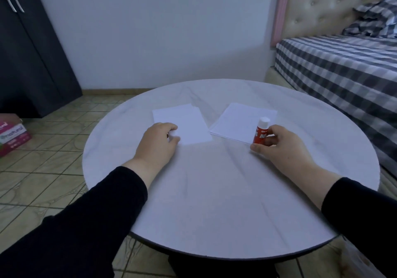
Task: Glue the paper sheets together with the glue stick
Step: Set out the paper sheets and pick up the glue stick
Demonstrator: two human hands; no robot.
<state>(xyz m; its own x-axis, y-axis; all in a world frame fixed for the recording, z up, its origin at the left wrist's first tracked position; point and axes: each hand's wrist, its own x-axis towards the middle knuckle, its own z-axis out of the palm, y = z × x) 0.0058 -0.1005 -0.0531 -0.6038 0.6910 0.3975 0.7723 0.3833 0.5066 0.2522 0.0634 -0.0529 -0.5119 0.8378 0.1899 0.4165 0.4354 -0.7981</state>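
Observation:
Two lots of white paper lie on the round white table [214, 191]. The left paper [184, 123] shows a second sheet's corner peeking out at its far edge. My left hand [158, 143] rests on its near left corner, fingers curled down onto the sheet. To the right lies a small stack of white sheets [238, 120]. A red glue stick [260, 132] with a white cap stands upright at the stack's near right edge. My right hand [281, 146] grips its red body between thumb and fingers.
A bed [343, 69] with a grey checked cover and padded headboard stands close to the table's right side. A dark wardrobe [28, 52] is at the far left, with a pink and white box [12, 136] on the tiled floor.

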